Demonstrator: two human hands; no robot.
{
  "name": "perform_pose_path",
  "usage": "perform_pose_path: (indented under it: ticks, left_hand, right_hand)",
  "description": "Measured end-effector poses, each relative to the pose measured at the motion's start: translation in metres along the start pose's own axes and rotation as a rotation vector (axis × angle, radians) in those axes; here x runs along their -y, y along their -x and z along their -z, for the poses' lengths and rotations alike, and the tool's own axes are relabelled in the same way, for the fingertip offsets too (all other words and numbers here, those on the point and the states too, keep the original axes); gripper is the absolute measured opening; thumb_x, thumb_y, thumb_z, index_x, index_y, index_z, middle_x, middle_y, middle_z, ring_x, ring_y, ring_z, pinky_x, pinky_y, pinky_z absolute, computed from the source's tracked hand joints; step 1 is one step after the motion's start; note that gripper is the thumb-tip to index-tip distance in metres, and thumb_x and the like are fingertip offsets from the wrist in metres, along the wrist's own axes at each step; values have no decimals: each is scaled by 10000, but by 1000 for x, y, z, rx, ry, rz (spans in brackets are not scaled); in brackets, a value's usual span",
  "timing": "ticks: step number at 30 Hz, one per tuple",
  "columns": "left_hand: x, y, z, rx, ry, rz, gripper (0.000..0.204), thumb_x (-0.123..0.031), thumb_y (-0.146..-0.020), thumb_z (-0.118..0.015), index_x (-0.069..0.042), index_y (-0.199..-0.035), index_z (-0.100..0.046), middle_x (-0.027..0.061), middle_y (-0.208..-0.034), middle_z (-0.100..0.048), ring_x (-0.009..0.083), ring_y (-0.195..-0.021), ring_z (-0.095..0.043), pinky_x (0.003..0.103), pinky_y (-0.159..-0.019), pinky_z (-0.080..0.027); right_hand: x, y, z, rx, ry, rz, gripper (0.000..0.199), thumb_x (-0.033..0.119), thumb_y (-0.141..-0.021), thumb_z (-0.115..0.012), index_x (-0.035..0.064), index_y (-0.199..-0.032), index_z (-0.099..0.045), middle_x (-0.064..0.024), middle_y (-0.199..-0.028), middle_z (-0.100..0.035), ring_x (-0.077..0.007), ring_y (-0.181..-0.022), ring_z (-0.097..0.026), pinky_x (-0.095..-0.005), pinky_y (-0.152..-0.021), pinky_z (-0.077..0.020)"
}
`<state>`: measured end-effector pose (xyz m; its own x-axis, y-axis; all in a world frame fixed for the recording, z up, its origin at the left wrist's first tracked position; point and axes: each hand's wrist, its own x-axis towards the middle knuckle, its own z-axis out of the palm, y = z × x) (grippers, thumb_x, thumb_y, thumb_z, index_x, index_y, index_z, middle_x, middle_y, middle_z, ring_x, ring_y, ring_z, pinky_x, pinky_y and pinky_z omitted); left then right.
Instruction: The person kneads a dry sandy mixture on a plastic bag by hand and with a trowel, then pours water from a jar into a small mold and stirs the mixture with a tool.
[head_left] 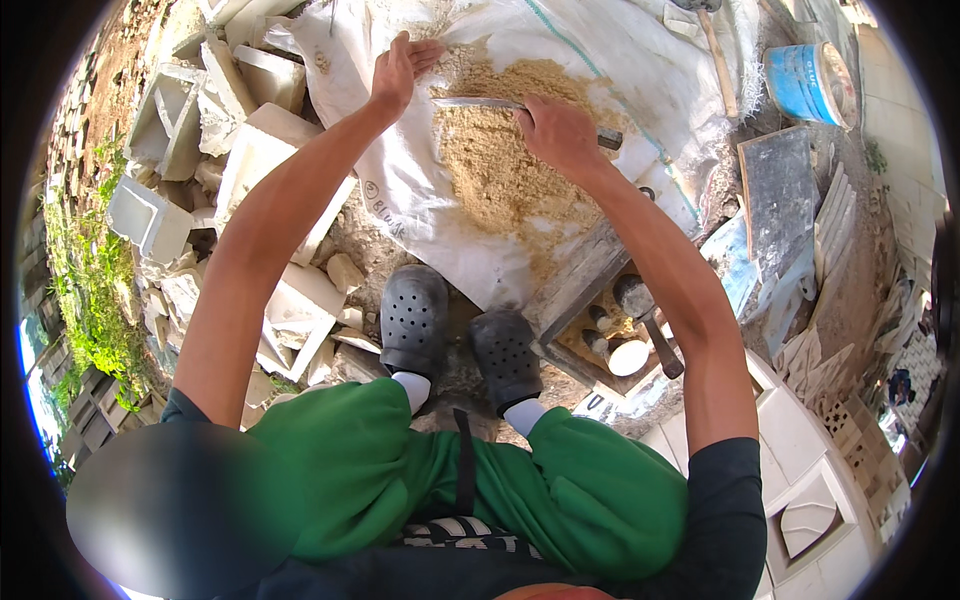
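Right hand: fingers wrapped tight round the handle of a trowel, blade lying flat across the top of the sand.
Left hand: fingers pressed together and straight, palm edge-on at the sand's left rim, holding nothing.
Sand: heaped on a white sack spread on the ground, ahead of the black clogs.
Nearby: white blocks left, blue bucket upper right, wooden tray with a hammer below the right forearm.
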<state>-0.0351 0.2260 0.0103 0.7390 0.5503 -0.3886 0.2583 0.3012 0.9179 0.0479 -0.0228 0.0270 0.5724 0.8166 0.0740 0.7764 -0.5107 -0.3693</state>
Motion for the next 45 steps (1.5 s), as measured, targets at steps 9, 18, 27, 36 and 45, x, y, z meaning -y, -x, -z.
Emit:
perform_pose_path:
  ticks: [9,18,27,36,45]
  left_hand:
    - [38,24,-11,219,-365,-382,629,-448,-1031,-292,63,-1294,-548,206,-1314,-585,298,-1225,-557,370,-1094,-380]
    - [37,52,-22,294,-733,-499,547,-333,-1033,-258,18,-1409,-443,196,-1506,-390,338,-1422,-328,382,-1177,-247]
    - [39,57,-21,312,-776,-453,553,-403,-1031,-257,-61,-1422,-449,174,-1534,-350,322,-1441,-292,420,-1194,-225]
    - [38,61,-25,337,-848,-453,576,-430,-1021,-275,-54,-1426,-439,177,-1531,-353,331,-1431,-310,410,-1193,-227]
    - [46,61,-24,371,-836,-463,567,-408,-1017,-282,-43,-1427,-424,185,-1524,-359,337,-1441,-285,417,-1193,-228]
  right_hand:
    - [-52,48,31,19,-101,78,224,288,-927,-588,66,-895,-588,-110,-784,-634,-335,-748,-630,-452,-653,-489]
    - [-67,59,46,156,-92,199,174,228,-921,-609,58,-948,-587,-105,-851,-637,-334,-829,-621,-437,-727,-476]
    - [-57,62,44,186,1,323,157,244,-899,-624,94,-936,-594,-70,-845,-630,-268,-847,-626,-385,-771,-460]
    - [-34,56,43,198,50,399,145,248,-895,-628,107,-917,-604,-46,-829,-630,-238,-840,-629,-375,-757,-453]
    - [-28,61,45,253,84,436,141,259,-883,-634,120,-907,-625,-26,-828,-640,-213,-850,-638,-369,-738,-457]
